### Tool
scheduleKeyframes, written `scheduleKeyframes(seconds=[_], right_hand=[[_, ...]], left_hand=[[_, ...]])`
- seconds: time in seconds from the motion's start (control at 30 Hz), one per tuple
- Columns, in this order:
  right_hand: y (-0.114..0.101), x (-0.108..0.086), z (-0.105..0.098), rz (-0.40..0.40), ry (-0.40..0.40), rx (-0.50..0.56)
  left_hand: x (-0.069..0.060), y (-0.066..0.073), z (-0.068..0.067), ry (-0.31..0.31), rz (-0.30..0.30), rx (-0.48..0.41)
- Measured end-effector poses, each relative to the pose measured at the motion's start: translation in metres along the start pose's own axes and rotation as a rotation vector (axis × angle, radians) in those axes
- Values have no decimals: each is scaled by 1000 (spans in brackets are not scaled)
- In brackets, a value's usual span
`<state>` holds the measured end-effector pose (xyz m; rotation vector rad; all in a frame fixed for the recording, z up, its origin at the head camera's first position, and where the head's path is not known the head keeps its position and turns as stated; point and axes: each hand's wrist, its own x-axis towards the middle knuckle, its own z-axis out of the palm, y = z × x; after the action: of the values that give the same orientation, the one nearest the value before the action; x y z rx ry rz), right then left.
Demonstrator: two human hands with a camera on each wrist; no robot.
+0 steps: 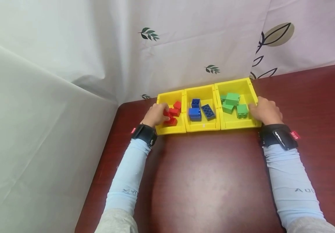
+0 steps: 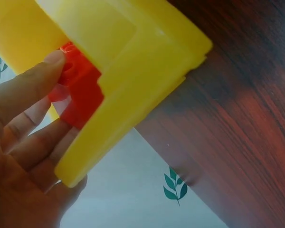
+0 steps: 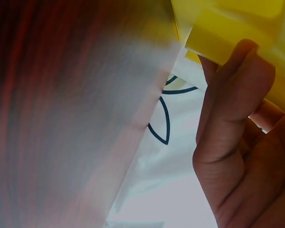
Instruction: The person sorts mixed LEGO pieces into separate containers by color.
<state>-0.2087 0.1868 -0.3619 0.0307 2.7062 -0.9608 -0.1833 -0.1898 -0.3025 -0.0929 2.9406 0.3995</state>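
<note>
Three yellow bins stand joined in a row. My left hand [image 1: 155, 115] reaches over the side of the left bin [image 1: 171, 130], which holds several red bricks [image 1: 174, 112]. In the left wrist view, thumb and fingers pinch a red brick [image 2: 83, 92] beside the yellow wall; part of the brick is hidden. At the other end, my right hand [image 1: 266, 110] grips the outer wall of the right bin [image 1: 237, 125], where several green bricks [image 1: 232, 98] lie. In the right wrist view, its curled fingers [image 3: 237, 99] are against the yellow wall.
The middle bin [image 1: 202, 127] contains several blue bricks [image 1: 208, 112]. All bins sit on a dark red wooden table [image 1: 208, 181]. A white leaf-patterned cloth [image 1: 185, 42] hangs right behind them and along the left side.
</note>
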Motion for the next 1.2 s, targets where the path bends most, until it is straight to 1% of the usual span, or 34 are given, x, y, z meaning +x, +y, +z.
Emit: scheduleKeyframes(seconds=[0.17,0.23,0.3,0.43,0.5,0.57,0.7,0.8,0.87,0.93,1.0,1.07,1.13,1.2], right_hand=[[0,-1,-1,-4,-8,-1],[0,0,-1,-4,-16,-3],[0,0,0,-2,-25,-4],[0,1,2,-4,-30,2],[-1,2,3,-7,-29,3],[-1,3,3,-9,-27,2],[1,4,0,-4,-24,1],[2,3,0,-5,-26,3],[2,3,0,-8,-27,6],[3,3,1,-11,-23,7],[3,3,1,-14,-18,8],[3,3,1,-17,-14,13],[3,3,0,-21,-11,14],[3,4,0,-29,-8,13]], left_hand=[[0,-1,2,-2,-1,-2],[0,-2,3,-16,0,6],[0,-4,7,-39,4,37],[-2,-9,16,-54,28,111],[-3,-11,19,-42,39,137],[-4,-11,19,-33,46,155],[-6,-8,17,-27,80,187],[-11,-9,13,2,110,179],[-19,-11,6,35,129,155],[-32,-14,-3,86,137,130],[-49,-19,-12,142,128,102],[-71,-28,-18,196,109,95],[-93,-42,-17,233,87,90],[-113,-56,-8,238,52,84]])
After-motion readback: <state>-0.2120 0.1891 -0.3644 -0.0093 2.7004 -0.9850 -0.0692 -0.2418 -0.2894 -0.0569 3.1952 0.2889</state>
